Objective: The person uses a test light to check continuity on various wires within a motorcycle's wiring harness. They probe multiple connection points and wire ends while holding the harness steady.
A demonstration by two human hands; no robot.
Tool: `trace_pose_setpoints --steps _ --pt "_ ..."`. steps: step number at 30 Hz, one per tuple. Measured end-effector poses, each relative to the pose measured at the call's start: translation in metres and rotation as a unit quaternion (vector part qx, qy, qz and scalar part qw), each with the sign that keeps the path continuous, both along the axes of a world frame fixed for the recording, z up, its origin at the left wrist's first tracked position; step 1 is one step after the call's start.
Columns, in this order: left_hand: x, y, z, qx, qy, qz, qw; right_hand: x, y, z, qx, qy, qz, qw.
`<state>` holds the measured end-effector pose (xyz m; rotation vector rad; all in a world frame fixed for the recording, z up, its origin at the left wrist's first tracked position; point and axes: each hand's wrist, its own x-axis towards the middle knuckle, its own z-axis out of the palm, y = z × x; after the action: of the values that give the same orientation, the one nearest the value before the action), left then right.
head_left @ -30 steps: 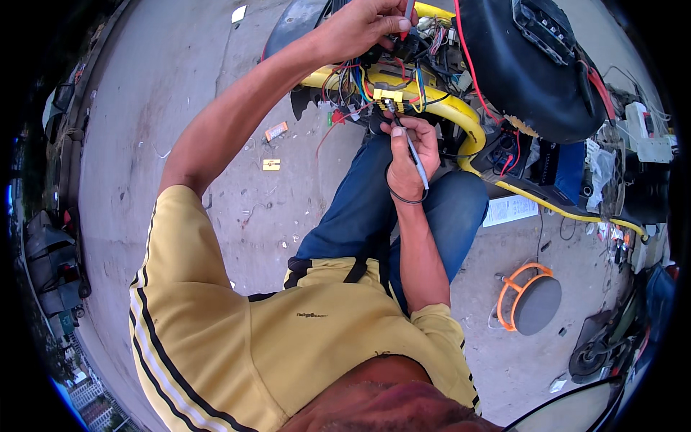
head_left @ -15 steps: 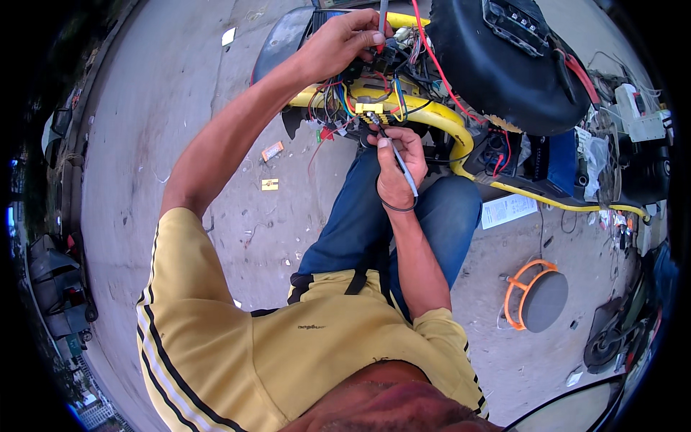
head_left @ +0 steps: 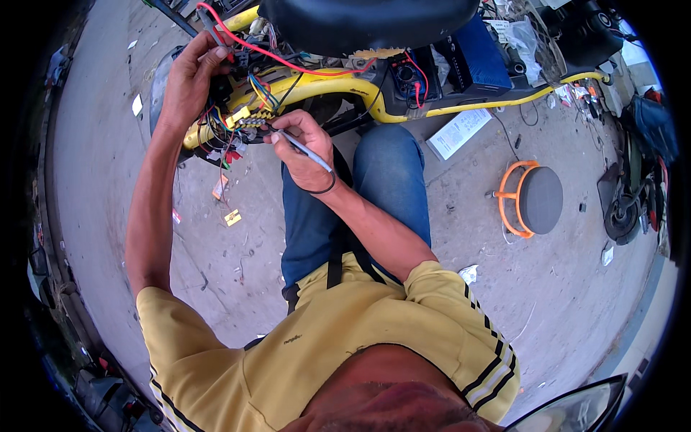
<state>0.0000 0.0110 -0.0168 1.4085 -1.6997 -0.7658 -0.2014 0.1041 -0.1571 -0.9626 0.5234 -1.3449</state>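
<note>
My left hand [head_left: 188,83] is closed on a test probe [head_left: 207,23] with a red lead [head_left: 277,56]. Its tip is down among the dark connectors and wires of a yellow-framed vehicle [head_left: 353,85]. My right hand [head_left: 314,173] pinches a second, grey-looking probe [head_left: 309,153], with a black cable looped at the wrist. That probe points at a yellow connector block [head_left: 245,117] with several coloured wires; whether its tip touches a contact is too small to tell. A multimeter [head_left: 407,74] with red and black leads rests in the vehicle's footwell.
The black seat [head_left: 374,25] overhangs the frame. A dark blue box [head_left: 475,57] sits beside the multimeter. On the ground are a white printed box [head_left: 461,133], an orange stool with a grey top [head_left: 540,200] and a yellow scrap [head_left: 232,217].
The view has swung right, so the vehicle and both hands appear farther left. Each hand keeps its probe, the left among the wires and the right at the yellow connector block.
</note>
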Motion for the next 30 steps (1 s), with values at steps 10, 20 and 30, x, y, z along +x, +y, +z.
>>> trace_pose_setpoints --steps 10,20,30 --pt "-0.003 0.002 0.004 -0.019 -0.007 -0.004 1.0 0.002 0.0 0.001 -0.002 -0.008 0.006 1.0" --pt "0.006 -0.002 0.0 -0.001 -0.017 -0.022 1.0 0.002 0.0 0.005 -0.007 0.007 -0.01 1.0" --pt "-0.002 0.001 0.002 -0.015 -0.001 -0.009 1.0 -0.002 0.0 0.003 -0.004 0.003 0.005 1.0"
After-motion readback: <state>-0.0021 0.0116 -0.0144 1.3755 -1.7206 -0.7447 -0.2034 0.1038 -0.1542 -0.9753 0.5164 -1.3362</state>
